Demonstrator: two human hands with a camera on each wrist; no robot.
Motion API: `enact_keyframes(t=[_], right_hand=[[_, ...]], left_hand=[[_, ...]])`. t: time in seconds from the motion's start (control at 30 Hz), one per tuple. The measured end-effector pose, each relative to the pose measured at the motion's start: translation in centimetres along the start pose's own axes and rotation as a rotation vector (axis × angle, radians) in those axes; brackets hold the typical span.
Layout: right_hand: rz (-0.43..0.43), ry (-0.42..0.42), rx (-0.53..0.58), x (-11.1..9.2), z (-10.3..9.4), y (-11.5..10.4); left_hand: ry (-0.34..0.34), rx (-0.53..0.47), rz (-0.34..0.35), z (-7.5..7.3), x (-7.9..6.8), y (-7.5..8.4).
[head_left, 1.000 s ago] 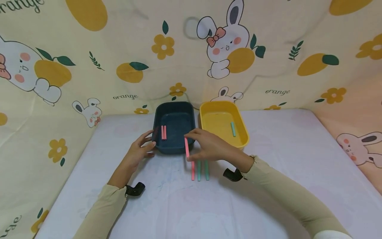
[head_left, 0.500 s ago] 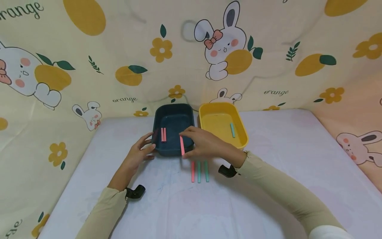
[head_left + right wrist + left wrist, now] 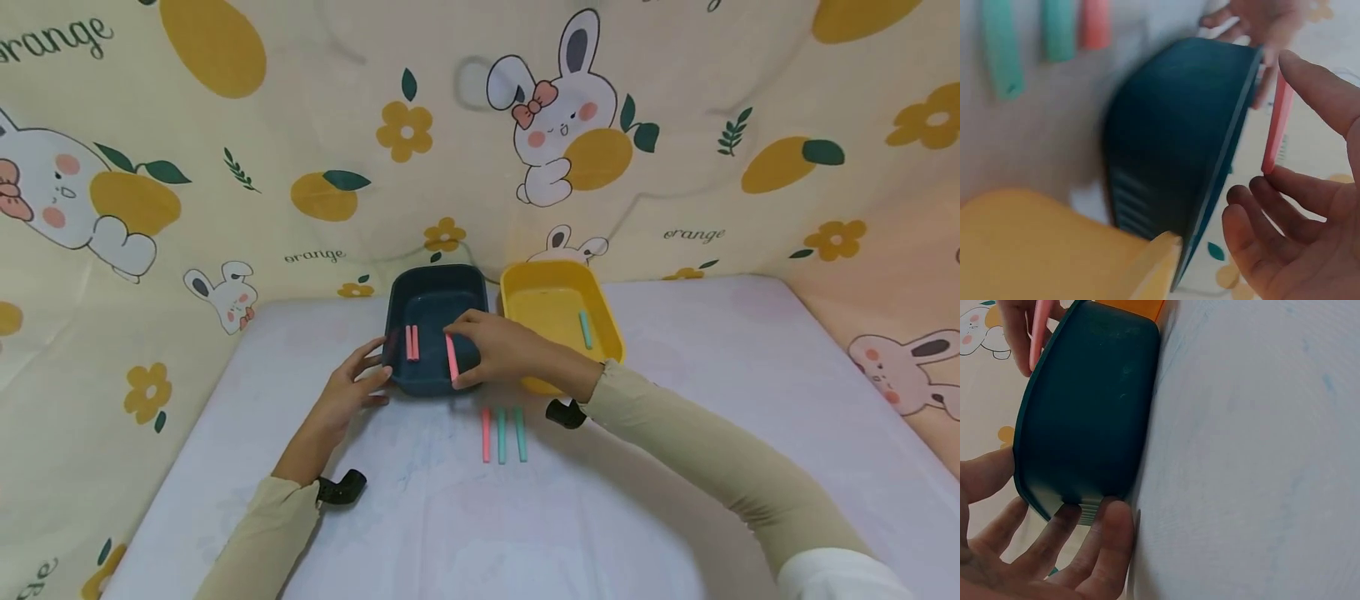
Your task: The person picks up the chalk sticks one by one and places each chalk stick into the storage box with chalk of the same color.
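Observation:
My right hand [image 3: 506, 346] pinches a pink chalk stick [image 3: 452, 358] by its two ends, thumb at one end and a fingertip at the other. The stick is over the dark blue bin [image 3: 420, 387], above its rim in the right wrist view. Two pink chalk sticks [image 3: 412, 343] lie side by side inside that bin, toward its left. My left hand [image 3: 345, 398] rests against the bin's left front corner, fingers extended along its outer wall and thumb by the rim [image 3: 1017, 440].
To the right of the blue bin stands a yellow bin [image 3: 540, 312] with one green chalk stick [image 3: 585, 330] in it. In front of the bins, another pink stick [image 3: 486, 435] and two green sticks [image 3: 502, 435] lie in a row on the white cloth [image 3: 450, 533].
My right hand has moved left and slightly back with the pink chalk stick, from the blue bin's front right corner to over its inside. My left hand has stayed at the bin.

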State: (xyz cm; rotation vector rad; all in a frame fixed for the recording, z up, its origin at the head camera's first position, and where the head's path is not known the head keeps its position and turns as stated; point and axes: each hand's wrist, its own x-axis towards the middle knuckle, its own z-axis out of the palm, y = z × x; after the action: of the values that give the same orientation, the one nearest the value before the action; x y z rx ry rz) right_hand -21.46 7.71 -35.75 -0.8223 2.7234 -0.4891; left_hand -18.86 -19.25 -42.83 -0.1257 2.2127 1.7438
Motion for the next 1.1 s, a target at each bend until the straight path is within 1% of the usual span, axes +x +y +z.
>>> enact_keyframes(t=[0.07, 0.23, 0.37, 0.57, 0.73, 0.83, 1.1], right_hand=[[0.007, -0.008, -0.006, 0.2, 0.1, 0.2], [0.017, 0.006, 0.003, 0.9, 0.4, 0.4], [0.000, 0.012, 0.025, 1.5, 0.6, 0.3], [-0.015, -0.004, 0.062, 2.5, 1.4, -0.3], [-0.012, -0.011, 0.126, 3.4, 2.4, -0.2], [0.001, -0.004, 0.164, 3.8, 2.5, 0.0], [0.015, 0.001, 0.138, 5.4, 2.6, 0.5]], left_hand=[[0.004, -0.002, -0.006, 0.2, 0.1, -0.1], [0.003, -0.008, 0.017, 0.3, 0.3, -0.3], [0.001, -0.004, 0.031, 0.2, 0.4, -0.4], [0.005, 0.001, 0.024, 0.2, 0.1, -0.3], [-0.015, -0.012, 0.027, 0.1, -0.1, -0.6], [-0.021, -0.013, 0.028, 0.1, -0.2, -0.6], [-0.018, 0.002, 0.038, 0.0, -0.1, -0.3]])
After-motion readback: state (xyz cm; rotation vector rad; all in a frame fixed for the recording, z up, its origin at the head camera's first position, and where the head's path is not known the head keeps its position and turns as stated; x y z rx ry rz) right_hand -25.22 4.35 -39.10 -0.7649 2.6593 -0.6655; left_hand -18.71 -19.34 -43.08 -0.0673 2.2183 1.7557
